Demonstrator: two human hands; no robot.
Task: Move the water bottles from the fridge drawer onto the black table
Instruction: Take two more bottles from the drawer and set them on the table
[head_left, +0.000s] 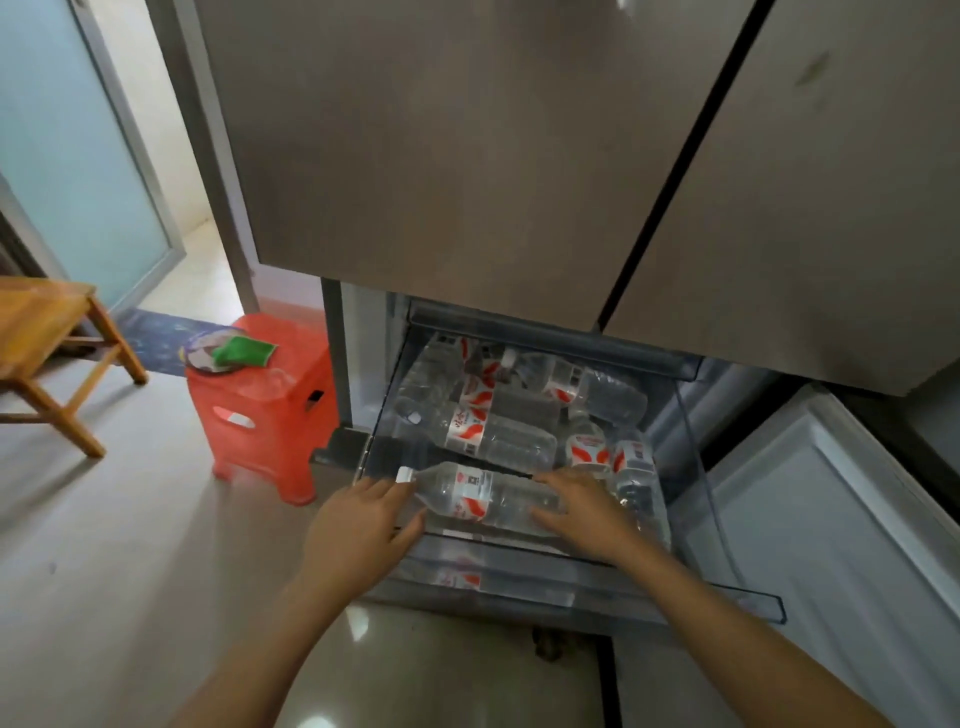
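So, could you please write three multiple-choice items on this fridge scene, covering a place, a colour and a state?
1. Where does the nearest bottle lie?
A. on the stool
B. at the front of the drawer
C. on the floor

2. What colour is the stool?
A. blue
B. black
C. red

3. How is the drawer?
A. pulled open
B. shut
C. removed

Answers:
1 B, it lies on its side at the drawer's front, between the left hand and right hand.
2 C, the plastic is red.
3 A, it sticks out with bottles showing inside.
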